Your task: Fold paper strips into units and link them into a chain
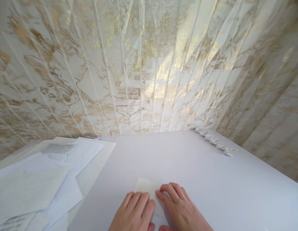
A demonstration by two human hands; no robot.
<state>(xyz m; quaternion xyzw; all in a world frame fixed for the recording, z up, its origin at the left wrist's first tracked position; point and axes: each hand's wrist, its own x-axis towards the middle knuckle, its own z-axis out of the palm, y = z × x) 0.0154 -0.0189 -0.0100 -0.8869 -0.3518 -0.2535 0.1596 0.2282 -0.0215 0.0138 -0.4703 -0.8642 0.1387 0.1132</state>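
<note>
A small piece of white paper (147, 185) lies at the front of the white table, between my two hands. My left hand (134, 210) rests on its left side, fingers bent and close together, pressing the sheet against the tabletop. At its right edge, my right hand (179, 203) grips the paper with bent fingers and the thumb side low. The lower part of the paper is partly covered by both hands, so its folds are hard to make out.
Loose sheets of paper (31, 189), some printed, are piled on the left of the table (144, 157). Several small folded paper shapes (212, 140) stand in a row at the back right. A gold-patterned curtain (110, 73) hangs behind the table and along its right side.
</note>
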